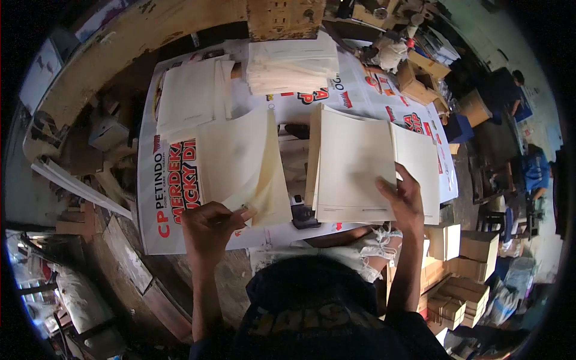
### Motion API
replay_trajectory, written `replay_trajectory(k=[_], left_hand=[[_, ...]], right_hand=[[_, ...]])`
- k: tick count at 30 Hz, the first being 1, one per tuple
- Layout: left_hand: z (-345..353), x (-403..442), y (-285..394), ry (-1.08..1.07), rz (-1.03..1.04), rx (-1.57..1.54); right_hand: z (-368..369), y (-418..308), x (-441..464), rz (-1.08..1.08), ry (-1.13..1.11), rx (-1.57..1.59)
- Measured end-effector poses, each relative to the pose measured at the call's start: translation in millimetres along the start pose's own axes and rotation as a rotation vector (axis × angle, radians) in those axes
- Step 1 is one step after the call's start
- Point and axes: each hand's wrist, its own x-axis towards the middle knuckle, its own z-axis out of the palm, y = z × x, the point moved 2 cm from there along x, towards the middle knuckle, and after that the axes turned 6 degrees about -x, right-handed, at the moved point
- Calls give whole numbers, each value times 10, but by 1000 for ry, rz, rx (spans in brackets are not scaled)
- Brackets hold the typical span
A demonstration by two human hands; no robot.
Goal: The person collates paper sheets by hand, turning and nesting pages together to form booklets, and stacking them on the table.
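Note:
My left hand (210,227) pinches the lower corner of a cream paper sheet (234,156), which curls up along its right edge. Beneath that sheet lies more paper, on the left of the banner-covered table. At the right edge of a thick stack of paper (354,162), my right hand (409,195) has its thumb on the top sheet and its fingers closed around the side. More white sheets (417,168) lie just right of this stack, partly behind my right hand. A dark object (306,217) shows between the left sheets and the right stack.
A printed banner (157,237) covers the table. A tall paper pile (292,66) stands at the back, with another pile (189,90) at back left. Cardboard boxes (468,294) sit at lower right. Two other people (536,171) are at the far right.

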Motion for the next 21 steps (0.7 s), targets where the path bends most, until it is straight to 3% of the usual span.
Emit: replay_trajectory(k=[2, 4, 6, 8, 9, 10, 12, 13, 14, 16, 18, 19, 21], left_hand=[[-90, -19, -152, 67, 122, -241], [-145, -49, -131, 173, 147, -330], [-208, -63, -158, 263, 178, -415], [-395, -68, -425, 304, 292, -791], [-547, -60, -767, 198, 384, -1035], [-547, -13, -657, 160, 401, -1037], [-535, 106, -423, 291, 197, -1027], [-633, 154, -679, 254, 216, -1030], [-824, 230, -1160, 190, 282, -581], [-803, 332, -1126, 118, 364, -129], [-535, 210, -488, 95, 128, 282], [-514, 245, -418, 152, 35, 373], [-456, 74, -24, 177, 104, 374]], right_hand=[[-54, -104, 16, 39, -25, 83], [-88, -285, 20, 82, 40, 412], [-26, -370, 19, 36, 60, 401], [163, -377, 1, -68, 91, 178], [371, -309, -44, -96, 72, 221], [592, -302, -83, -131, 60, 262], [933, -598, -74, -41, -167, 112], [1146, -647, -54, -15, -235, 147], [1321, -613, -68, -64, -281, 218], [1612, -570, -80, -175, -333, 347], [1857, -582, -51, -185, -431, 506], [1916, -597, -48, -126, -525, 608], [1869, -623, -66, -128, -567, 641]])
